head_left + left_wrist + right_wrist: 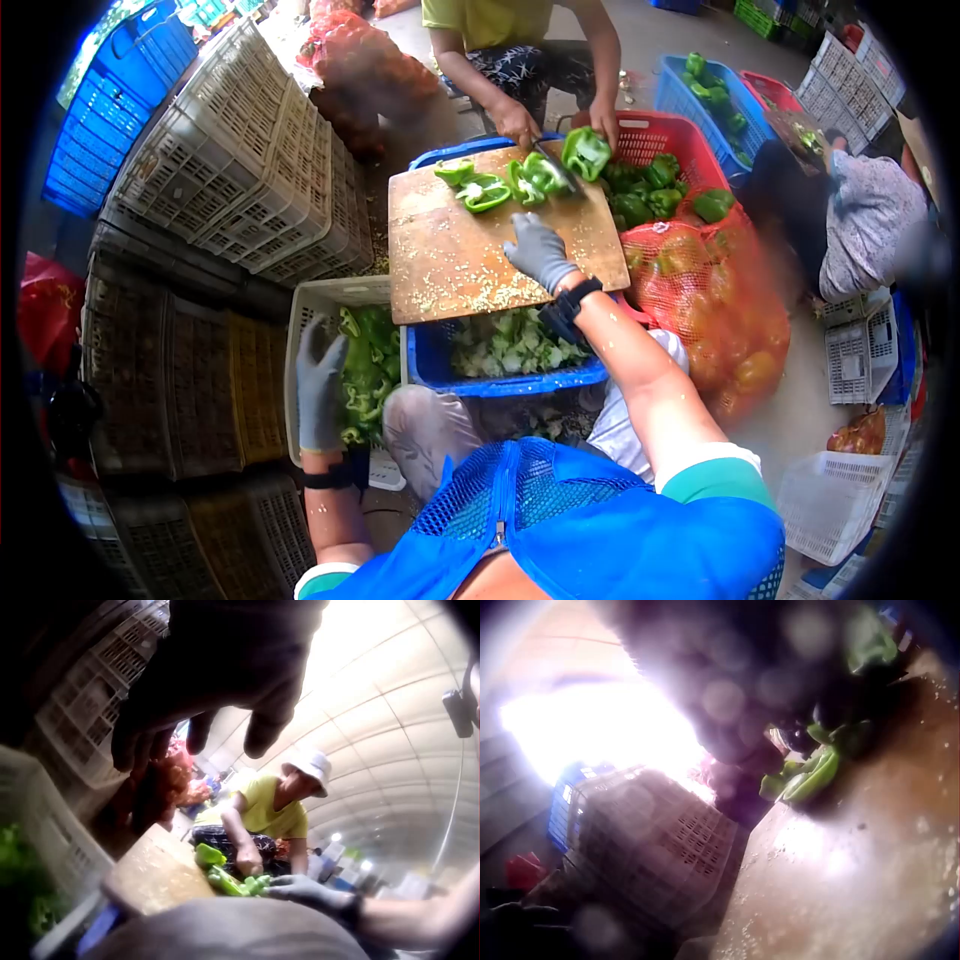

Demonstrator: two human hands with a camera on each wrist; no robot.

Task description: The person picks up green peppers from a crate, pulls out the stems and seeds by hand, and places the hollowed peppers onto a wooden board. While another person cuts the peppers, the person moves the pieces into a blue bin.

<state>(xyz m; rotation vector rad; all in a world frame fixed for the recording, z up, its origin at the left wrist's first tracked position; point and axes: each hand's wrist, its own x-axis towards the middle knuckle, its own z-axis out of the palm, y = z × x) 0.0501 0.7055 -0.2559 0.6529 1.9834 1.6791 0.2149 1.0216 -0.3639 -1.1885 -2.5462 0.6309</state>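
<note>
A wooden board (450,250), strewn with pale seeds, lies across a blue crate (500,385). Along its far edge are cut green pepper pieces (484,192), also seen in the right wrist view as a green pepper piece (810,778). My right hand (540,252), in a grey glove, reaches over the board just short of the pieces, fingers extended, holding nothing visible. My left hand (320,385), gloved, is over the left edge of a pale crate (345,292) of green peppers (370,365), fingers spread. Opposite, a person holds a knife (558,168) and a pepper (586,152).
Stacked pale crates (235,150) stand at the left. On the right are a red crate (640,125) of whole peppers, a red mesh bag (710,310) and a light blue crate (668,88). Another person (870,215) sits farther right.
</note>
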